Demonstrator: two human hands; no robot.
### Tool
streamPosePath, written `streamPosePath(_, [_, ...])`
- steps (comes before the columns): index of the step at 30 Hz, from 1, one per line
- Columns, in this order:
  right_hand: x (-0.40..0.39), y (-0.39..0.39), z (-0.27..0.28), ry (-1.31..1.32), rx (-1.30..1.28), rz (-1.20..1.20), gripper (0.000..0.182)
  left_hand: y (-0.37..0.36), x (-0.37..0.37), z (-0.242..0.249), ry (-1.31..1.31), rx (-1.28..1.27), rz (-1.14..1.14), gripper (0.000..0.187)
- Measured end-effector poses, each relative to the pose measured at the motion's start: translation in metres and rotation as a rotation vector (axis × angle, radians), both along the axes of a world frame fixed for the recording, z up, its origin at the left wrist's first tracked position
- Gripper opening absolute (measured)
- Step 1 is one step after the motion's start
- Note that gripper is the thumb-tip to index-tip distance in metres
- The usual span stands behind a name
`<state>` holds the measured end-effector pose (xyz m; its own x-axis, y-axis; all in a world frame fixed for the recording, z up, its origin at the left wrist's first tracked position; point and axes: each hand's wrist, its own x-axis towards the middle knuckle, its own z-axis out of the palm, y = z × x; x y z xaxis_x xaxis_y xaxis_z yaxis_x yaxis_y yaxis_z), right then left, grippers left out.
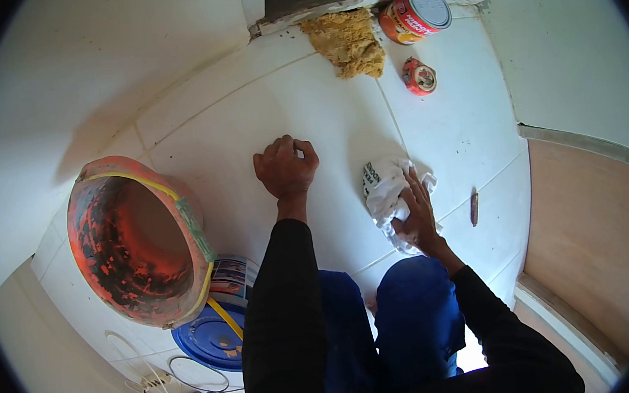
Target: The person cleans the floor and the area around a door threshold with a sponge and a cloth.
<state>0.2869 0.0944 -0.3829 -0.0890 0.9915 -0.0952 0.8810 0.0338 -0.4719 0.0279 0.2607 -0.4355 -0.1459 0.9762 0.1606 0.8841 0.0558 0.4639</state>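
My left hand (287, 165) is closed in a loose fist above the white tiled floor, its fingers curled with a small light gap beside the thumb. Whatever it may hold is hidden. Lower right of it, my right hand (419, 217) presses on a crumpled white cloth (385, 194) with dark printed lettering. The fingers lie over the bunched cloth, the thumb against its near side. A worn orange-red bucket (94, 246) with a yellow handle leans open toward me at the left, its inside blotched black.
A blue-lidded pail (207, 340) stands below the bucket. At the top are a tan, rough-textured piece (350, 44), a red paint can (414, 14) and a small dented red can (419, 76). A brown strip (474, 207) lies at the right. Cables (155, 379) trail lower left.
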Motion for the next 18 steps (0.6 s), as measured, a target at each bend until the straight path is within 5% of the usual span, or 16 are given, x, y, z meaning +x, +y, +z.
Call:
streamPosePath(7, [-0.021, 0.173, -0.024, -0.007, 0.156, -0.148, 0.055, -0.003, 0.001, -0.004, 0.068, 0.001, -0.032, 0.023])
streamPosePath(13, [0.005, 0.015, -0.009, -0.001, 0.022, -0.205, 0.082, 0.003, 0.002, -0.003, 0.079, -0.052, 0.011, 0.024])
streamPosePath(16, [0.01, 0.051, -0.03, 0.005, 0.086, -0.165, 0.076, -0.002, 0.003, -0.005, 0.111, -0.046, -0.004, 0.024])
streamPosePath(18, [-0.005, 0.119, -0.022, 0.094, 0.127, -0.166, 0.052, 0.0, 0.002, -0.006, 0.1, -0.049, 0.009, 0.025])
